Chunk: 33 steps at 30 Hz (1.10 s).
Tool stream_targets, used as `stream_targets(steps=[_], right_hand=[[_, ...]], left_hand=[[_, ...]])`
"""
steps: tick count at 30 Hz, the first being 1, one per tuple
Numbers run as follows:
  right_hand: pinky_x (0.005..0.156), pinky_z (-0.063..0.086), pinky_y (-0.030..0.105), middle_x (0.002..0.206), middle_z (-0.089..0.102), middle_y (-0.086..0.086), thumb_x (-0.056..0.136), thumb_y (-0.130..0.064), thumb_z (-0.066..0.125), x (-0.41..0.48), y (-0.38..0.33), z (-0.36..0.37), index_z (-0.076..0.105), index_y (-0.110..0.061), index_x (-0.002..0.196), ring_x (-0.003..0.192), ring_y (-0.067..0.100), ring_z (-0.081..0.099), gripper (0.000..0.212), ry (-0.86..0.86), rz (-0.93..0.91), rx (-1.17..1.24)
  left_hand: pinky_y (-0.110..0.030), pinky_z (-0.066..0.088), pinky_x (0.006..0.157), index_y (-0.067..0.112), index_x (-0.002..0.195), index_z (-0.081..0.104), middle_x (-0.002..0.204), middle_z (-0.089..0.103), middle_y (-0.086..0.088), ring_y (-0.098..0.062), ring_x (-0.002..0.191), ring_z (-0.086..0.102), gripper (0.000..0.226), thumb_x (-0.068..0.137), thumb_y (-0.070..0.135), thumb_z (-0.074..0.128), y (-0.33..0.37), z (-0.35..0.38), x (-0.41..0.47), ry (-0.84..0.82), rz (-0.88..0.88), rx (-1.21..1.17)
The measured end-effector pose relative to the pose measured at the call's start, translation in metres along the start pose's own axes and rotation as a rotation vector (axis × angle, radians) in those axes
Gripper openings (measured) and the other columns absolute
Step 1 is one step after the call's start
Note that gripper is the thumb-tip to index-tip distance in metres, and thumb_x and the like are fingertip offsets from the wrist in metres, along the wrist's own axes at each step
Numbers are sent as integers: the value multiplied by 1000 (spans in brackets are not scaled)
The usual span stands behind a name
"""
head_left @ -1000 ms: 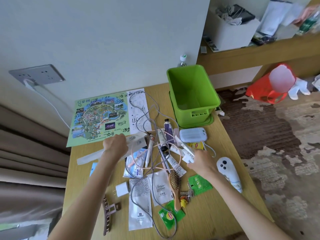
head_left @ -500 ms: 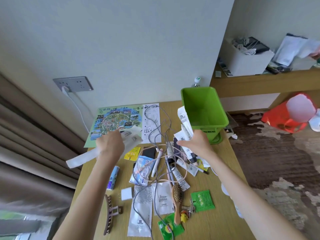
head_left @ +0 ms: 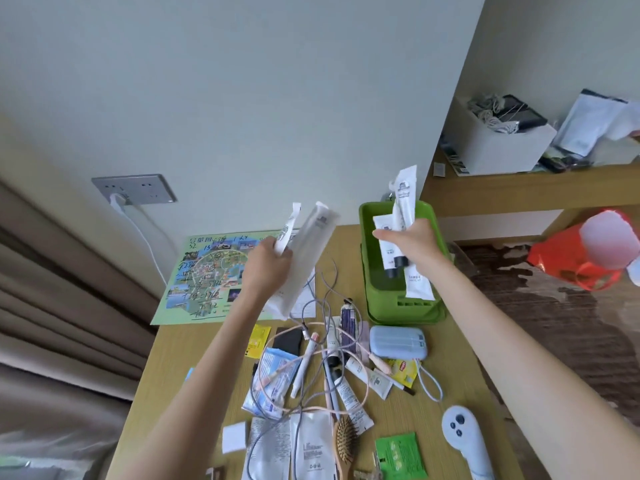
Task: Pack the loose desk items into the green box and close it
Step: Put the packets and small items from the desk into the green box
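Green box point(head_left: 401, 308), open-topped, stands at the far right of the tabletop point(head_left: 194, 344), close to the wall. The right hand point(head_left: 412, 242) hangs over its mouth, gripping a fan of white tubes point(head_left: 403, 199). The smart play is to lower them and lay them flat along the bottom rather than drop them on end, which saves room. Just beside the box, the left hand point(head_left: 265, 271) clutches white packets point(head_left: 308, 247), likely next in. The case point(head_left: 398, 342) and brush point(head_left: 344, 445) wait below.
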State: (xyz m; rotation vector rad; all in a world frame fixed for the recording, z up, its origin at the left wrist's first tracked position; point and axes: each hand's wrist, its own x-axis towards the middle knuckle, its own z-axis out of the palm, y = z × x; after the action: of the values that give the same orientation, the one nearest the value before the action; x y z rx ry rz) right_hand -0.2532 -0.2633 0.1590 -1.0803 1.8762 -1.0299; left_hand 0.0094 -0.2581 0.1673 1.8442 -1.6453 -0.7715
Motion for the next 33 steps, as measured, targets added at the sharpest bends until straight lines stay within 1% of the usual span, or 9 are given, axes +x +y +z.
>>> stream_targets(steps=[4,6,11,15,18,24,28,31,33], right_hand=[[62,41,29,73,52,-1,67,-30,86,43,8,-22,55,-12,74,71,19,54,36,125,46,23],[56,39,28,69,48,0,67,-31,86,61,18,-25,46,-14,67,64,18,52,44,143,79,-42],[46,33,26,64,43,-1,68,-30,86,94,54,2,42,-13,66,56,16,48,47,15,214,-162],[46,38,25,75,49,1,75,-27,81,107,81,35,46,-7,89,61,13,50,42,-126,375,-189],[44,37,24,80,52,3,84,-18,72,112,100,51,52,-3,109,64,16,52,35,-165,474,-216],[59,44,24,128,53,16,94,-7,59,115,114,57,39,1,137,93,22,53,49,-254,510,-255],[81,47,30,145,43,16,88,-9,67,108,102,34,24,0,149,123,29,52,75,-252,348,-367],[85,45,24,133,55,7,88,-9,66,98,87,4,49,-8,133,115,19,56,48,-18,-52,-416],[83,46,23,125,57,3,88,-9,65,89,82,-20,55,-11,123,109,16,58,36,219,-309,-486]], left_hand=[[-27,36,52,13,79,55,69,54,0,-15,61,47,13,91,17,54,26,28,30,-32,-39,-211],[-24,35,52,13,79,55,68,53,2,-12,60,47,14,92,18,55,34,41,45,-47,-57,-285],[-24,39,55,9,88,59,73,57,1,-13,63,51,12,93,20,57,39,71,71,-60,-64,-351],[-14,38,48,11,82,56,71,56,2,-11,60,51,15,95,18,56,27,88,82,-95,-92,-360],[-23,40,54,11,83,56,73,56,0,-16,64,51,15,94,20,56,15,95,89,-106,-133,-361],[-30,43,61,4,89,59,75,56,-3,-19,67,51,18,93,22,58,12,105,95,-131,-164,-381],[-29,44,61,11,83,58,73,57,-2,-17,65,53,12,92,19,60,34,108,92,-178,-109,-417],[-27,46,62,10,90,61,77,62,1,-14,66,57,9,92,19,61,61,114,87,-206,-21,-420],[-29,47,64,5,96,60,79,62,-1,-14,67,57,14,93,19,60,80,122,84,-229,39,-440]])
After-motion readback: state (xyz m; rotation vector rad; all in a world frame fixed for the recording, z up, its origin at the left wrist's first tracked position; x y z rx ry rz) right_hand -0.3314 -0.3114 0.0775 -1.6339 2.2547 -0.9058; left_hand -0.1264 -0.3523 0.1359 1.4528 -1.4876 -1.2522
